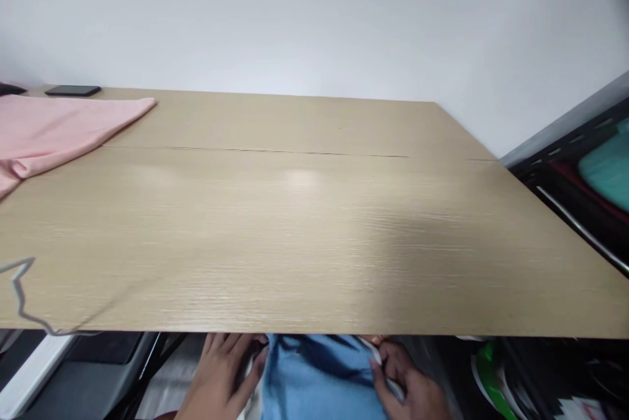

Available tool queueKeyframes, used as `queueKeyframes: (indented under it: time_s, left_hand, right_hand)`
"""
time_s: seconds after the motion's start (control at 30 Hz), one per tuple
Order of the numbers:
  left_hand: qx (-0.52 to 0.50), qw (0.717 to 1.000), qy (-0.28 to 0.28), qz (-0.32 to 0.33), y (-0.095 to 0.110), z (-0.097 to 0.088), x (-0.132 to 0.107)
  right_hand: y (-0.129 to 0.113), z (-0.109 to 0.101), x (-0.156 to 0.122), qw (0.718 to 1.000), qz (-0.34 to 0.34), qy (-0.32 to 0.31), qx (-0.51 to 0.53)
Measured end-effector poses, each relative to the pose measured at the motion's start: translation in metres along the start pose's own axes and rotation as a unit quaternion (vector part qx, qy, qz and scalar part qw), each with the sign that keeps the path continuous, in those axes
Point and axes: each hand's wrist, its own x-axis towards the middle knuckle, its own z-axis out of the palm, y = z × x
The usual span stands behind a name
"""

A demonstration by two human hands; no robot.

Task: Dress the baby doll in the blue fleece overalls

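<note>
Left hand (223, 374) grips the left edge of the blue cloth (319, 377), fingers curled into the fabric, below the near edge of the tabletop (314, 243). Right hand (410, 387) pinches the cloth's right edge, closed on it. The cloth hangs between both hands, under and in front of the near edge, not on the wood yet; bunched, with no clear fold showing. A bit of white fabric shows at each hand; can't tell what it is.

Progress, as a judgement: early for this piece, since it is only held and not yet laid out. The pink cloth (59, 128) already lies flat at the far left corner, looks handled. A dark phone (73, 90) sits just beyond it at the far edge.

Containers: a dark rack (565, 164) off the right edge holds a teal item (607, 168); the rest of its contents are hidden.
</note>
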Motion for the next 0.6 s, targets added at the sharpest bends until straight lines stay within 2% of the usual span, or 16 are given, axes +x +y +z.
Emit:
queueKeyframes:
  time_s: [0.1, 0.23, 0.37, 0.5, 0.6]
  left_hand:
    - [0.049, 0.997, 0.042, 0.043, -0.004, -0.001, 0.002]
    - [0.085, 0.99, 0.083, 0.07, -0.006, 0.001, 0.007]
    - [0.073, 0.993, 0.064, 0.073, -0.004, 0.008, 0.012]
    - [0.031, 0.996, 0.023, 0.082, -0.002, 0.013, 0.013]
    - [0.005, 0.996, -0.005, 0.085, 0.001, 0.012, 0.013]
  right_hand:
    - [0.018, -0.031, 0.008, 0.999, -0.011, 0.008, 0.045]
    - [0.038, -0.065, 0.019, 0.988, 0.088, 0.04, 0.122]
    - [0.056, -0.1, 0.034, 0.953, 0.187, 0.018, 0.236]
    - [0.064, -0.133, 0.038, 0.92, 0.273, 0.077, 0.271]
    - [0.061, -0.145, 0.031, 0.887, 0.33, 0.128, 0.298]
